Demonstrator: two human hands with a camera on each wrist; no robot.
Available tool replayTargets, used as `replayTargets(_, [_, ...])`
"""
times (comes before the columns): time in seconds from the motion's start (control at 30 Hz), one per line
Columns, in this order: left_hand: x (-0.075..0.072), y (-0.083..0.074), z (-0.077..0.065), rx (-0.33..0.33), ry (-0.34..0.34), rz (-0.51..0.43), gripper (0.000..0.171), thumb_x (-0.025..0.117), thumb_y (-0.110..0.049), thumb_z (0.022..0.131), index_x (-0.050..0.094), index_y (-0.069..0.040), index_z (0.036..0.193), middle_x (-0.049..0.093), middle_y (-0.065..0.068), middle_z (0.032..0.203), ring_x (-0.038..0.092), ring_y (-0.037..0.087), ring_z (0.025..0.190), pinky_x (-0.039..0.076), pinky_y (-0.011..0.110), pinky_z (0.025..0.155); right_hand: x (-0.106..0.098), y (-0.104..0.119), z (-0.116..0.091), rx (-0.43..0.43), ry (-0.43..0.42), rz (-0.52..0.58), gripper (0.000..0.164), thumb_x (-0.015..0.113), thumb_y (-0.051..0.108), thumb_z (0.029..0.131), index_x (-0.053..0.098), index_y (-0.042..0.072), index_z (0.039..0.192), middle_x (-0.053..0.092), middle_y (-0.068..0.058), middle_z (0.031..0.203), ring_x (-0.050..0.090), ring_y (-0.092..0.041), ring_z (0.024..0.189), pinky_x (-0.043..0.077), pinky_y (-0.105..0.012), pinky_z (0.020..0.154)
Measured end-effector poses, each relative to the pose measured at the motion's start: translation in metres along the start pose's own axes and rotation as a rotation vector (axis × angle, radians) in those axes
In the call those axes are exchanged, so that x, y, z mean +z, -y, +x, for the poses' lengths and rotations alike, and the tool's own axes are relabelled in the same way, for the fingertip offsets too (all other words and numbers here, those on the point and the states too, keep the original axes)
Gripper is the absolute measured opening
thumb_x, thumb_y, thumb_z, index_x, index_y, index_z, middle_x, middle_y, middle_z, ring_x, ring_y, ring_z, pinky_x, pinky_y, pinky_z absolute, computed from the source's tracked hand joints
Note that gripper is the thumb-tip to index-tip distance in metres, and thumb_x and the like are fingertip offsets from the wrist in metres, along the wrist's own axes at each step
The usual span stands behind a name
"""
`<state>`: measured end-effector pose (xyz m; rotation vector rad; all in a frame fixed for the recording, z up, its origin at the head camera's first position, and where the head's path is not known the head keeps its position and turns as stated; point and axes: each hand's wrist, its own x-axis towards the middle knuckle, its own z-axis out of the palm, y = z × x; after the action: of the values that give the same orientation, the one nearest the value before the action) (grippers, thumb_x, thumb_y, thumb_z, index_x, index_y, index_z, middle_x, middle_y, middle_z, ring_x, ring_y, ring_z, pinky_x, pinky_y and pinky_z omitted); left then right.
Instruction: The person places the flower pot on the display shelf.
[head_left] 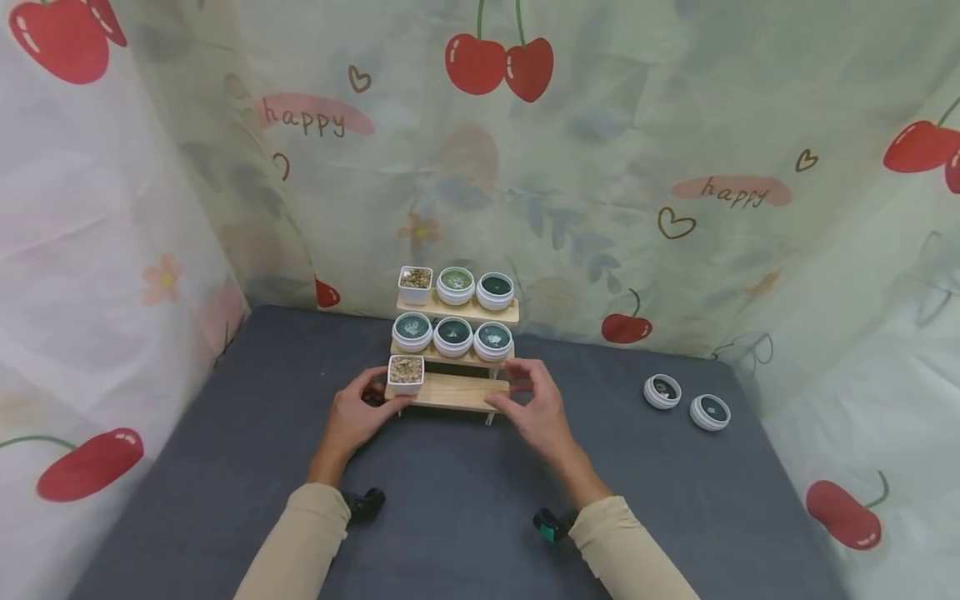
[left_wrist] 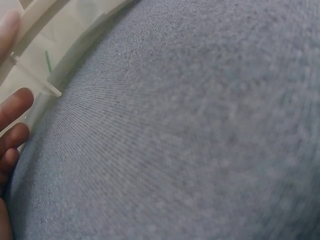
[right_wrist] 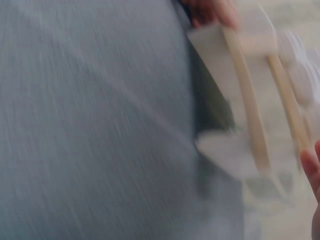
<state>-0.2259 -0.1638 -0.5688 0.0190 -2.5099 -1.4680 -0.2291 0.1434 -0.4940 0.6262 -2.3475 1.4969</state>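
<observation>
A three-tier wooden stand (head_left: 461, 392) with clear supports stands at the back of the table. My left hand (head_left: 358, 417) grips the left end of its lowest shelf, thumb along the front edge. At the right end, my right hand (head_left: 538, 412) holds the same shelf between thumb and fingers. A square white pot of tan grains (head_left: 406, 375) sits on that shelf's left end. Round white pots with green tops (head_left: 453, 335) line the middle tier. On the top tier are another square pot (head_left: 415, 285) and two round ones (head_left: 495, 291). The right wrist view is blurred.
Two round white pots (head_left: 662, 392) (head_left: 709, 412) stand apart at the table's right. A dark grey cloth (head_left: 450, 517) covers the table. Behind and beside it hangs a curtain (head_left: 585, 142) printed with cherries. Dark devices (head_left: 553, 525) show at both wrists.
</observation>
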Motion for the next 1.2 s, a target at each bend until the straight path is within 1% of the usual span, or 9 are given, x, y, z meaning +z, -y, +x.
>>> replayTargets(0.1, [0.000,0.000,0.000,-0.003,-0.003,-0.003,0.067,0.089,-0.048,0.075,0.064,-0.024,0.133,0.074,0.006,0.098,0.068,0.021,0.093,0.050,0.039,0.084,-0.025,-0.008,0.004,-0.020,-0.027,-0.101,0.062,0.090,0.013,0.077,0.058,0.002,0.129,0.061,-0.015,0.127,0.064,-0.036,0.110,0.056,-0.051,0.090])
replayTargets(0.17, [0.000,0.000,0.000,0.002,-0.004,-0.005,0.067,0.089,-0.048,0.075,0.064,-0.023,0.133,0.074,0.006,0.098,0.068,0.021,0.092,0.050,0.039,0.083,-0.042,-0.014,0.007,-0.006,-0.055,-0.152,0.064,0.090,0.013,0.077,0.057,0.002,0.131,0.060,-0.016,0.128,0.063,-0.034,0.112,0.055,-0.052,0.093])
replayTargets(0.27, [0.000,0.000,-0.001,0.006,-0.010,-0.013,0.067,0.090,-0.047,0.075,0.064,-0.023,0.132,0.074,0.006,0.097,0.067,0.021,0.091,0.051,0.039,0.083,-0.067,-0.025,0.010,0.038,-0.097,-0.216,0.067,0.090,0.014,0.078,0.056,0.001,0.134,0.059,-0.016,0.129,0.061,-0.032,0.115,0.054,-0.051,0.096])
replayTargets(0.33, [0.000,0.001,-0.002,0.009,-0.010,-0.016,0.067,0.090,-0.046,0.075,0.064,-0.023,0.133,0.074,0.006,0.097,0.067,0.021,0.091,0.051,0.039,0.083,-0.082,-0.033,0.011,0.074,-0.121,-0.246,0.069,0.090,0.015,0.078,0.055,0.000,0.135,0.058,-0.018,0.130,0.060,-0.035,0.117,0.052,-0.051,0.097])
replayTargets(0.6, [0.001,0.001,0.000,-0.004,-0.013,-0.005,0.069,0.088,-0.052,0.075,0.064,-0.024,0.133,0.074,0.005,0.098,0.066,0.020,0.091,0.050,0.038,0.082,-0.129,-0.065,0.013,0.187,-0.191,-0.355,0.080,0.091,0.020,0.078,0.048,0.000,0.142,0.048,-0.025,0.136,0.050,-0.039,0.124,0.042,-0.054,0.104])
replayTargets(0.8, [0.001,0.001,0.000,-0.008,-0.014,0.004,0.069,0.089,-0.052,0.075,0.064,-0.024,0.133,0.074,0.005,0.097,0.066,0.020,0.091,0.050,0.037,0.082,-0.156,-0.089,0.012,0.349,-0.205,-0.407,0.084,0.086,0.034,0.084,0.043,0.002,0.148,0.042,-0.024,0.142,0.044,-0.040,0.134,0.037,-0.056,0.112])
replayTargets(0.9, [0.002,0.002,0.000,-0.010,-0.017,0.002,0.069,0.089,-0.051,0.075,0.064,-0.024,0.133,0.074,0.005,0.096,0.066,0.020,0.090,0.049,0.038,0.082,-0.169,-0.098,0.014,0.409,-0.206,-0.443,0.089,0.083,0.042,0.085,0.040,0.002,0.151,0.039,-0.025,0.146,0.040,-0.041,0.138,0.035,-0.057,0.114])
replayTargets(1.07, [0.001,0.002,0.000,-0.023,-0.012,0.005,0.070,0.088,-0.054,0.074,0.064,-0.024,0.133,0.074,0.004,0.095,0.066,0.019,0.089,0.049,0.038,0.083,-0.182,-0.113,0.013,0.514,-0.205,-0.493,0.098,0.079,0.055,0.085,0.034,0.005,0.156,0.033,-0.025,0.154,0.030,-0.043,0.142,0.030,-0.061,0.115])
replayTargets(1.2, [0.000,0.001,0.000,-0.018,-0.017,0.004,0.070,0.088,-0.054,0.074,0.065,-0.023,0.132,0.073,0.004,0.094,0.066,0.019,0.088,0.050,0.038,0.083,-0.186,-0.123,0.009,0.571,-0.236,-0.480,0.101,0.077,0.058,0.084,0.031,0.007,0.158,0.029,-0.026,0.157,0.024,-0.046,0.144,0.026,-0.064,0.115])
